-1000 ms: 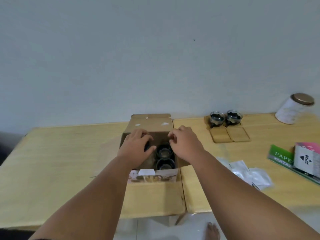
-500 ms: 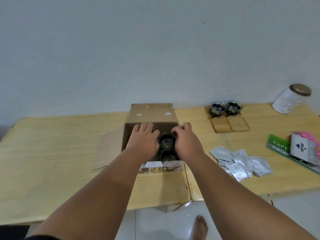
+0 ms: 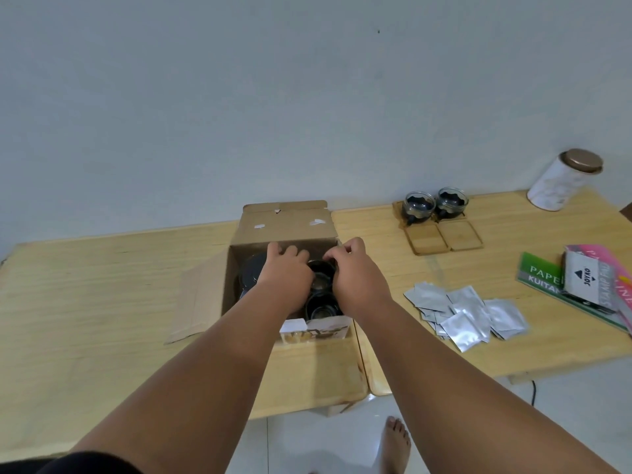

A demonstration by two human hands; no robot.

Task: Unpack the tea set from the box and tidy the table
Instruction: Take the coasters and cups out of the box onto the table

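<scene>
As the left hand (image 3: pixel 285 270) and right hand (image 3: pixel 355 273) curl round the far cup (image 3: pixel 321 272) inside the box (image 3: pixel 284 230), a straight, level lift seems best. It is likely slippery glass, so keep clear of the near cup (image 3: pixel 323 307) and box walls.

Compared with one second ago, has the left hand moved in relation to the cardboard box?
Yes. Against the cardboard box, the left hand has shifted right, away from its left wall, up to the far black cup.
</scene>
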